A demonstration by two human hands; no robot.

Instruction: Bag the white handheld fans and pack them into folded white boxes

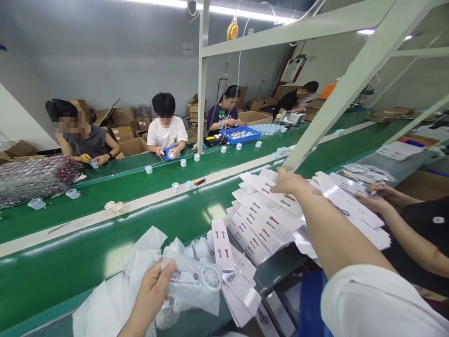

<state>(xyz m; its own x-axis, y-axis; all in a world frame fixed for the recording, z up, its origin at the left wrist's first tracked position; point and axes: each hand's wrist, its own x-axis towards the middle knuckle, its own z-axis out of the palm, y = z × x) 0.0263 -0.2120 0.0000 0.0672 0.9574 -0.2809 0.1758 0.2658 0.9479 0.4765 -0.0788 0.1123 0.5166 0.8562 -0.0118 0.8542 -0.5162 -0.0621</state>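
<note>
My left hand (pixel 152 292) is closed around a clear plastic bag (pixel 194 281) that holds a white ringed part, low over the near edge of the green conveyor belt (pixel 70 262). My right hand (pixel 286 182) reaches far forward and rests, fingers down, on a fanned spread of white printed cards (pixel 266 220) lying on the belt. Its fingertips are hidden behind the hand. More cards (pixel 238 276) lie beside the bag.
Loose plastic wrapping (pixel 108 299) lies by my left hand. A neighbour's hands (pixel 377 196) work on cards at the right. Several people sit across a second belt with small white cups (pixel 182 163), a blue tray (pixel 240 135) and cardboard boxes. A slanted metal frame post (pixel 336 98) rises ahead.
</note>
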